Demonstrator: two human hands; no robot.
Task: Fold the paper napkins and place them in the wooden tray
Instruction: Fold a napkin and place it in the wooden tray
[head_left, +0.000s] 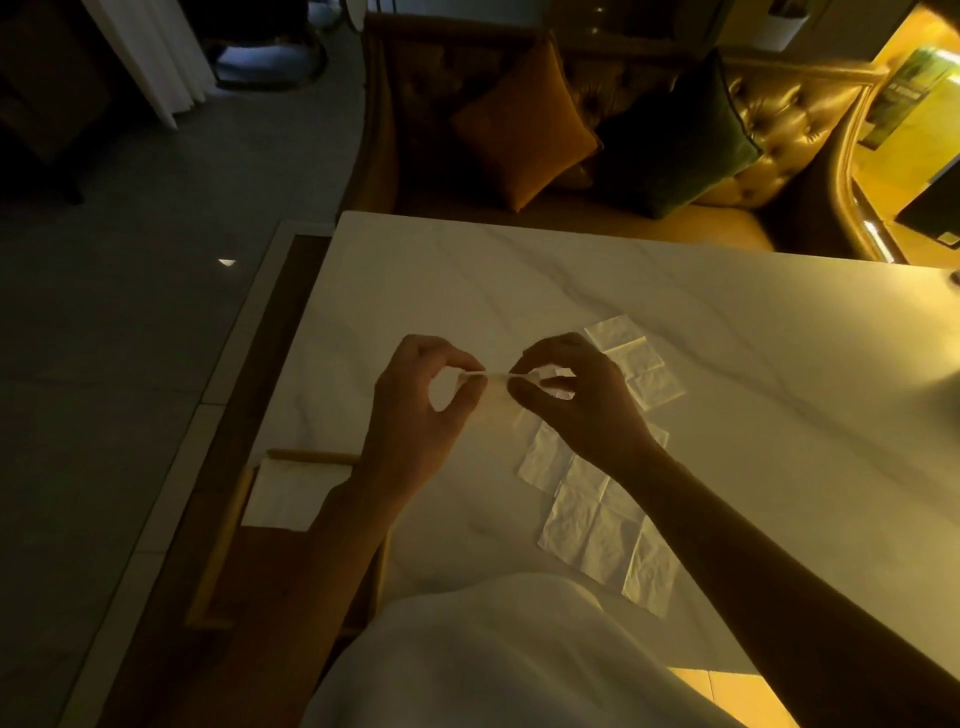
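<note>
I pinch one napkin (496, 400) between thumb and fingertips of my left hand (415, 395) and right hand (576, 400), half folded I think. One folded napkin (283, 493) lies in the wooden tray (221, 545) (at my left); many flat napkins (587, 525) wait on the table (727, 338).

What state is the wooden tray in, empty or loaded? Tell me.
Loaded: white napkin paper lies at the far end of the wooden tray. The near part is dark; how many sheets, cannot tell.
</note>
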